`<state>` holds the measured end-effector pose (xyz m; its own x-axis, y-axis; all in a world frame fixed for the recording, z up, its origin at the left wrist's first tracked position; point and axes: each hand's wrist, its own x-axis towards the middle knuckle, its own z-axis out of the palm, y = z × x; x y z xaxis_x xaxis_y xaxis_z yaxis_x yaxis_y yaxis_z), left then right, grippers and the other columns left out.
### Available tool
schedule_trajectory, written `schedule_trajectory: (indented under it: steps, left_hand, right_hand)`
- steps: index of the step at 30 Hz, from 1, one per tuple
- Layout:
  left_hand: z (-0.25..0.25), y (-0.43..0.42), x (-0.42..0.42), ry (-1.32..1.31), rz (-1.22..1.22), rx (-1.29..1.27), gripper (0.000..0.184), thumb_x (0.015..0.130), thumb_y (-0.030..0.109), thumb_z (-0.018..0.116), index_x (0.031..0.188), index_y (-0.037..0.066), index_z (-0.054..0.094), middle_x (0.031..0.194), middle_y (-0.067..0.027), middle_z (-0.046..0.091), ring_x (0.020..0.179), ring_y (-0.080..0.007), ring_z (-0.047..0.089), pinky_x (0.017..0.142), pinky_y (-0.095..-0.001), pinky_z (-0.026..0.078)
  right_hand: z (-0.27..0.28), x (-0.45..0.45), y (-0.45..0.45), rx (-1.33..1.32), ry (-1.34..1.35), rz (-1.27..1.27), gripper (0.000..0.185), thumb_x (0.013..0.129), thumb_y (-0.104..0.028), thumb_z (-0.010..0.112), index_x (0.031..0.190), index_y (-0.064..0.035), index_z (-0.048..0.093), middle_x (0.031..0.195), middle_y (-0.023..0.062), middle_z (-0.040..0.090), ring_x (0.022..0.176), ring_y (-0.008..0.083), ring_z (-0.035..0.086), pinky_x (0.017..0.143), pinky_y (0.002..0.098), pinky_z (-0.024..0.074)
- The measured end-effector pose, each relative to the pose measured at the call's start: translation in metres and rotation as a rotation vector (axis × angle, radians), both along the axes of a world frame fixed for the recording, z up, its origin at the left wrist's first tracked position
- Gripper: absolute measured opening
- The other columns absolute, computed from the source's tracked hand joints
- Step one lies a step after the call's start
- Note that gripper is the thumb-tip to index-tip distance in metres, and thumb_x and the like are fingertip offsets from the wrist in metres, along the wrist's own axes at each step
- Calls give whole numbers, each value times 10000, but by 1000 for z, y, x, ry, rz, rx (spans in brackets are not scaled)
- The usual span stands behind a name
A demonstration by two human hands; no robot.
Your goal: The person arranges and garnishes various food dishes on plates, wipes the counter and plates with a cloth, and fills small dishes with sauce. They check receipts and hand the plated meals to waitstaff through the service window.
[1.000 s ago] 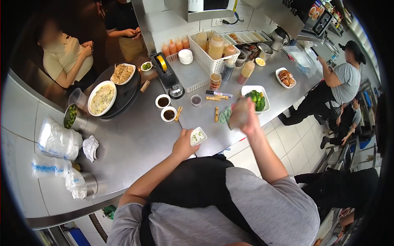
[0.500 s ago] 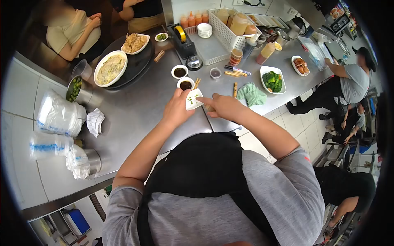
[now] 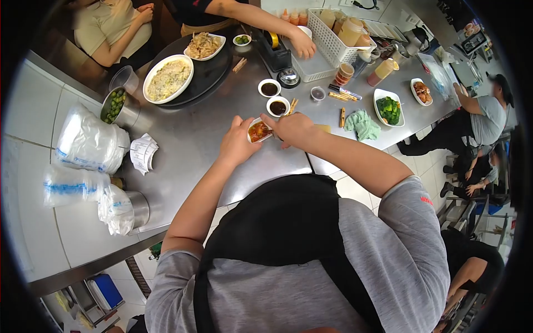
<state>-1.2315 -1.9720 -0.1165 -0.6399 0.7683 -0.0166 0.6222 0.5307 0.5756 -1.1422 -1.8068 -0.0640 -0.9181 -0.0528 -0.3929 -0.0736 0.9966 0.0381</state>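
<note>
My left hand [image 3: 237, 141] grips a small white dish [image 3: 259, 131] by its left side, and the dish now shows orange-red sauce inside. My right hand [image 3: 291, 130] is at the dish's right edge, fingers bent; part of a pale thing [image 3: 323, 128] shows past its wrist, and what the fingers hold is hidden. Just above the hands stand two white cups of dark sauce [image 3: 278, 107] [image 3: 269, 88], with wooden clothespins [image 3: 292, 106] beside them. A green cloth [image 3: 362, 125] lies to the right.
A dark round tray [image 3: 217, 74] bears two dishes of food at upper left. Broccoli [image 3: 388, 110] sits in a white dish at right. Plastic-wrapped stacks [image 3: 89, 139] line the left side. A co-worker's hand [image 3: 302, 44] reaches over the white basket [image 3: 316, 69]; another co-worker stands at far right.
Orange-red sauce has appeared in the dish, which earlier showed white with green bits. My right hand came in from the right to the dish. A co-worker's arm now reaches over the counter.
</note>
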Motion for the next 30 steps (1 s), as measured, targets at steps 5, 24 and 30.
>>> schedule_trajectory:
  steps: [5,24,30]
  left_hand:
    - [-5,-13,-11,11,32,0,687,636,280,773,1241,68,527,1049,-112,486,978,-280,553,811,-379,466]
    - [-21,-8,-143,298,303,151,565,630,335,784,1086,58,599,931,-158,559,895,-346,565,797,-430,465]
    - [-53,18,-210,354,320,184,551,632,321,790,1059,27,602,956,-203,581,917,-379,553,833,-434,453]
  right_hand:
    - [0,-9,-9,-60,-11,-45,909,711,-254,756,1448,-121,240,852,123,660,774,260,671,644,355,533]
    - [-30,131,-17,-952,646,-485,566,712,-227,786,1171,-60,500,1160,148,571,1076,317,564,905,358,453]
    - [-7,161,30,-938,641,-896,521,716,-195,799,1128,-83,500,1054,64,595,950,176,587,800,309,497]
